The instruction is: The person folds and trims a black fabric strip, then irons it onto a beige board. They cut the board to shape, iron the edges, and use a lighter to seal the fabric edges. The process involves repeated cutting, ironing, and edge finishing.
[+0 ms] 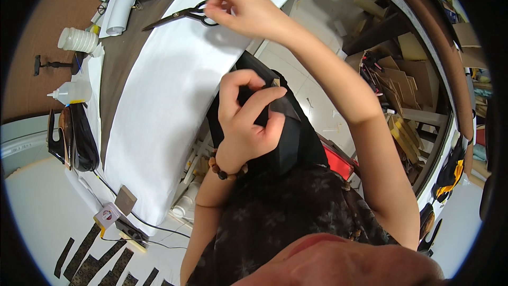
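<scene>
At the top of the head view, my right hand [246,11] is closed, its fingertips at the handle loops of black scissors [182,15]. The scissors' blades point left over the edge of a white sheet [153,95]. My left hand [248,119], with a beaded bracelet [227,173] at the wrist, is in front of my body. Its fingers curl around a black, stiff-looking piece of material [290,140], which is hard to tell from the dark clothing behind it. A small beige bit [276,82] shows by the fingertips.
White paper rolls [124,2] lie at the far left. Nearer are a ribbed plastic jar [76,39], a squeeze bottle [71,93] and a small white box [107,216] with cables. Black patterned strips [87,257] lie lower left. Shelves with cardboard pieces [397,82] stand at right.
</scene>
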The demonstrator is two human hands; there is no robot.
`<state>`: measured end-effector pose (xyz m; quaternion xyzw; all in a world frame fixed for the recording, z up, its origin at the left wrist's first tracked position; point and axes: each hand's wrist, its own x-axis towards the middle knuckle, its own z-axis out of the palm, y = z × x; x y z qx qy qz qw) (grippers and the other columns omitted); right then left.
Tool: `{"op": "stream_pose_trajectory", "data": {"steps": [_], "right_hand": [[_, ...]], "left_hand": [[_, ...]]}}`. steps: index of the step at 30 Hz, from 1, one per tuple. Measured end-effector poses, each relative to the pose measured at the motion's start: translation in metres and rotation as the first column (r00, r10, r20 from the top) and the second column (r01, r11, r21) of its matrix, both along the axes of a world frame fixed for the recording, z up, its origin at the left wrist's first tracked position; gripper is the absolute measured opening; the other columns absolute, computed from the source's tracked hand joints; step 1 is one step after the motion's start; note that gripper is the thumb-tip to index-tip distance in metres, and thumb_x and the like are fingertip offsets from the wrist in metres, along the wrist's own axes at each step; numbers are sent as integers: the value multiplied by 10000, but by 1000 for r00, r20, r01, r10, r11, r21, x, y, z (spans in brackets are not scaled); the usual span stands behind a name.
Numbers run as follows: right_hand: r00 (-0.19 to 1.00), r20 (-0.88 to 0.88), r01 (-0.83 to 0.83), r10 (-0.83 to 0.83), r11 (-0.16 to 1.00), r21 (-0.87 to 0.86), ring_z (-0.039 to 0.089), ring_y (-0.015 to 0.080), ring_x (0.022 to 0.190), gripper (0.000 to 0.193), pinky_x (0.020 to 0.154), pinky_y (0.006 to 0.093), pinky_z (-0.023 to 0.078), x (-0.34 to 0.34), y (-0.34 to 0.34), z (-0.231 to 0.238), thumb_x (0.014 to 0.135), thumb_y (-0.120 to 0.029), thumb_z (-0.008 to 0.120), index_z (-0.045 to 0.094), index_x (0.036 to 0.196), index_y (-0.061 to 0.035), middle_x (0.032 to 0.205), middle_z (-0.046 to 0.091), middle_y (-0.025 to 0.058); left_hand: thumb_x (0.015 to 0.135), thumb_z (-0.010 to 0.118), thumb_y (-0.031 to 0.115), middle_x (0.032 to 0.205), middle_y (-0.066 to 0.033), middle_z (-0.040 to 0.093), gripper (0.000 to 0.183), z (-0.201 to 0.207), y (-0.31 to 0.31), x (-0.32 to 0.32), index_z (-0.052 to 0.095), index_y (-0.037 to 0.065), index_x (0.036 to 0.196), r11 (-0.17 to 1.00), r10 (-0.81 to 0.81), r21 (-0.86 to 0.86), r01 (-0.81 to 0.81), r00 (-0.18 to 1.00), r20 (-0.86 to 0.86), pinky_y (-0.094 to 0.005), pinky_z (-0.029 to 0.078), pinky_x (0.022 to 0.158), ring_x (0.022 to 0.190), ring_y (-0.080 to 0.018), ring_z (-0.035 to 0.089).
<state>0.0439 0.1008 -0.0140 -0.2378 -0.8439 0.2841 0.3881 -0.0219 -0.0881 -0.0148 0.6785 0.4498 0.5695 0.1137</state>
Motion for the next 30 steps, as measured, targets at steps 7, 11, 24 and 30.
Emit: {"op": "stream_pose_trajectory", "data": {"steps": [7, 11, 24, 30], "right_hand": [[907, -420, -385, 34, 476, -791, 404, 19, 567, 117, 501, 184, 307, 89, -101, 16, 907, -137, 572, 570, 970, -38, 693, 502, -58], [886, -462, -423, 29, 460, -781, 387, 17, 560, 66, 512, 186, 302, 87, -107, 12, 914, -86, 566, 571, 946, -28, 687, 501, -58], [762, -647, -525, 5, 590, -614, 481, 14, 786, 99, 697, 176, 401, 86, -127, -22, 942, -25, 587, 509, 998, -46, 895, 524, -39], [609, -782, -738, -136, 267, -620, 450, 27, 739, 87, 635, 188, 359, 86, -124, -23, 935, -29, 570, 502, 983, -56, 855, 506, -31]], "left_hand": [[599, 614, -15, 996, -82, 542, 399, -12, -6, 4, 741, 84, 965, 1000, -10, -1, 10, 993, 115, -291, 485, 710, 842, -208, 559], [612, 606, -21, 1005, -93, 541, 382, -19, -5, 10, 733, 63, 962, 1000, -12, 13, 9, 972, 233, -282, 472, 714, 846, -202, 552], [645, 575, 5, 992, -115, 495, 328, -42, -4, 32, 701, 36, 946, 988, -9, 149, -48, 934, 358, -299, 429, 703, 814, -219, 481], [646, 579, 3, 998, -106, 488, 327, -38, -5, 29, 699, 40, 948, 991, -9, 129, -39, 937, 350, -306, 434, 710, 839, -233, 489]]}}
